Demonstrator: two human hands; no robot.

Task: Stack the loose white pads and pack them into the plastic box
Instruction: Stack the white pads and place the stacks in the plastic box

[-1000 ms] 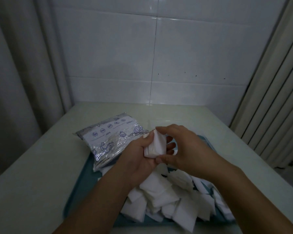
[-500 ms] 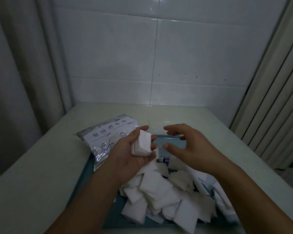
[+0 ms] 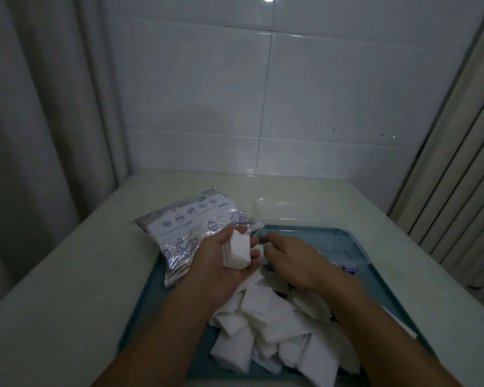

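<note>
Left hand [image 3: 221,263] grips 1 small stack of pads [image 3: 236,251] above the tray [image 3: 151,303], right hand [image 3: 288,259] fingers curled, contents indistinct; pads judged light, soft, best pinched across stack edges.

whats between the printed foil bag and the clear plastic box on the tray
In the head view, the left hand with its stack of pads sits between the foil bag and plastic box, the right hand alongside.

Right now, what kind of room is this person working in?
Hard to say for sure. It may be a washroom or utility corner: a shiny white tiled wall, curtains on both sides, and a pale table with a blue tray.
</note>
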